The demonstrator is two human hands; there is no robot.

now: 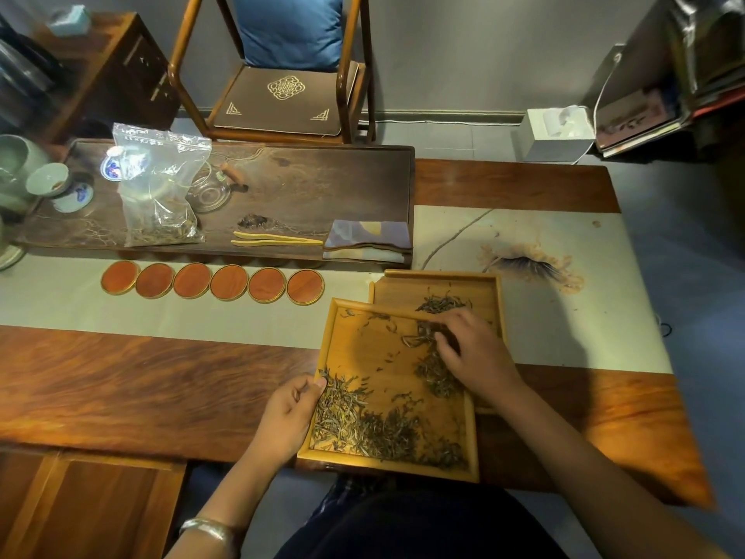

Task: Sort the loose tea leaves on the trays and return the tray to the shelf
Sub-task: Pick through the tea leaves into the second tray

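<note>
Two wooden trays on the table: near tray overlapping the far tray, each holding loose tea leaves. Left hand grips the near tray's left rim; right hand, fingers curled, pinches leaves at its upper right.

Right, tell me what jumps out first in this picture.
Two square bamboo trays overlap at the near edge of the long wooden table, strewn with loose tea leaves. The right hand picks among them; the left hand grips the nearer tray's rim. Six round orange coasters line up behind.
</note>
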